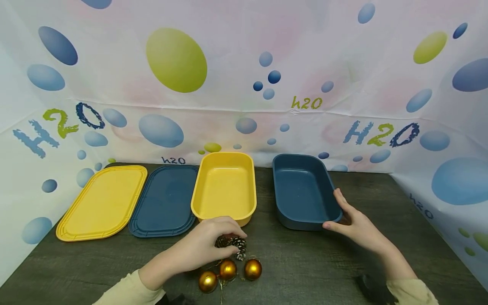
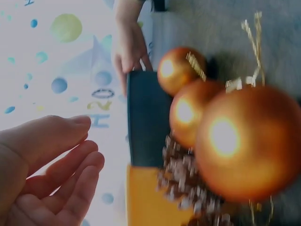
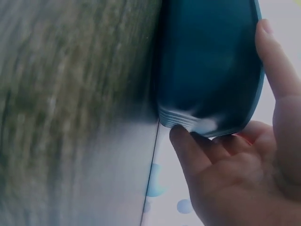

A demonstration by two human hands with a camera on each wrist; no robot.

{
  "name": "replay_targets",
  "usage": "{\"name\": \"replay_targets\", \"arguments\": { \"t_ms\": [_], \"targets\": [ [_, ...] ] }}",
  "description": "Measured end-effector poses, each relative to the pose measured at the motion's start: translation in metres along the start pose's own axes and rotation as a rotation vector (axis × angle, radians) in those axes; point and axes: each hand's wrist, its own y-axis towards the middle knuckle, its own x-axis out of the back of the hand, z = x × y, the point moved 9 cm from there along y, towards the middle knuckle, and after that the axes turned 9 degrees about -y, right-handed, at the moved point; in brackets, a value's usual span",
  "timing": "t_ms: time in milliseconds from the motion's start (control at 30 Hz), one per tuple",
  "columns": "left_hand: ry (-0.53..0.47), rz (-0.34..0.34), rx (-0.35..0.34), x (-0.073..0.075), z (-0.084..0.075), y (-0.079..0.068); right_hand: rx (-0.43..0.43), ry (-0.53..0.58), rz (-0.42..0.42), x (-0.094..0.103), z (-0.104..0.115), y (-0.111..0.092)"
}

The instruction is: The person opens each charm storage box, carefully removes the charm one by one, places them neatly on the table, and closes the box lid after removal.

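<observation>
My right hand (image 1: 358, 228) grips the near right corner of a dark blue plastic container (image 1: 303, 195), thumb at the front and fingers along the side wall. In the right wrist view its fingertips touch the container wall (image 3: 207, 61). My left hand (image 1: 203, 243) is over the pine cones (image 1: 239, 247), in front of the yellow container (image 1: 225, 190). Nothing is between its loosely bent fingers in the left wrist view. Just nearer lie three shiny gold baubles (image 1: 228, 270) with gold strings. The left hand partly hides the pine cones in the head view.
Left of the yellow container, a blue lid (image 1: 165, 201) and a yellow lid (image 1: 103, 203) lie flat side by side on the dark wooden table (image 1: 305, 267). A white sheet (image 1: 236, 51) printed with bubbles hangs behind and at the sides.
</observation>
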Motion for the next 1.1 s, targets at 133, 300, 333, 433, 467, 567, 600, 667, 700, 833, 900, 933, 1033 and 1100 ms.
{"name": "replay_targets", "arguments": {
  "t_ms": [133, 300, 333, 433, 467, 567, 600, 667, 700, 833, 900, 933, 1033, 1100],
  "targets": [
    [0.018, -0.11, 0.022, 0.022, 0.007, -0.01, 0.012, -0.045, -0.022, 0.004, 0.006, 0.0],
    [0.079, -0.219, 0.047, 0.044, 0.017, -0.027, 0.03, -0.11, -0.03, 0.006, 0.017, -0.002],
    [0.087, -0.238, 0.055, 0.049, 0.02, -0.031, 0.037, -0.124, -0.029, 0.006, 0.02, -0.002],
    [0.13, -0.298, 0.087, 0.062, 0.028, -0.043, 0.069, -0.174, -0.029, 0.006, 0.031, -0.003],
    [0.141, -0.317, 0.1, 0.066, 0.03, -0.047, 0.082, -0.192, -0.031, 0.007, 0.035, -0.003],
    [0.189, -0.364, 0.154, 0.08, 0.039, -0.06, 0.134, -0.237, -0.034, 0.006, 0.051, -0.005],
    [0.205, -0.376, 0.171, 0.085, 0.042, -0.064, 0.157, -0.25, -0.037, 0.006, 0.057, -0.005],
    [0.236, -0.401, 0.204, 0.095, 0.048, -0.073, 0.2, -0.272, -0.041, 0.003, 0.071, -0.005],
    [0.25, -0.411, 0.22, 0.099, 0.051, -0.077, 0.226, -0.283, -0.048, 0.002, 0.079, -0.005],
    [0.298, -0.428, 0.288, 0.117, 0.065, -0.092, 0.316, -0.31, -0.074, -0.008, 0.111, -0.003],
    [0.313, -0.428, 0.336, 0.125, 0.074, -0.099, 0.35, -0.287, -0.074, -0.015, 0.125, 0.0],
    [0.324, -0.429, 0.36, 0.129, 0.078, -0.103, 0.359, -0.264, -0.065, -0.02, 0.131, 0.002],
    [0.346, -0.434, 0.422, 0.138, 0.092, -0.115, 0.361, -0.17, -0.02, -0.036, 0.146, 0.01],
    [0.362, -0.436, 0.453, 0.144, 0.101, -0.122, 0.339, -0.098, 0.017, -0.047, 0.151, 0.015]
  ]
}}
